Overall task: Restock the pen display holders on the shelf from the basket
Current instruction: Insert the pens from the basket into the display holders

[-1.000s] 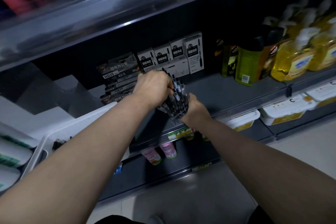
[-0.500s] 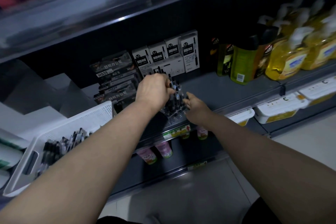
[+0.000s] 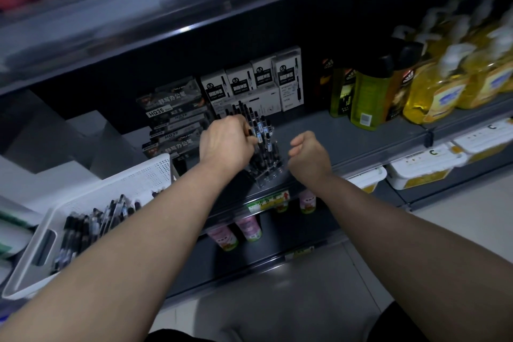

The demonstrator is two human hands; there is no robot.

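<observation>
Head view puts the work well along but unfinished; the holder (image 3: 267, 172), a clear tiered stand at the front edge of the shelf (image 3: 361, 144), already bristles with upright pens (image 3: 259, 126), while a heap of loose pens (image 3: 91, 226) lies in the basket (image 3: 133, 183) down to the left, so I judge more rounds are due. The left hand (image 3: 224, 144) is over the holder's back rows with fingers curled round a small bunch of pens, seemingly seating them in slots; which slots stay vacant is hidden behind that hand. The right hand (image 3: 308, 155) hangs just right of the holder, apart from it, fingers curled in and nothing showing in them.

Counts, as far as the dim light allows: one holder in sight, though the task speaks of several; one basket; two hands; pens in the holder too crowded to number, certainly over a dozen; pens in the basket likewise a dozen or more, overlapping; four white boxes (image 3: 258, 83) upright behind the holder, with a wider one before them; a leaning stack of dark packs (image 3: 172, 111) to their left, number unclear.
</observation>
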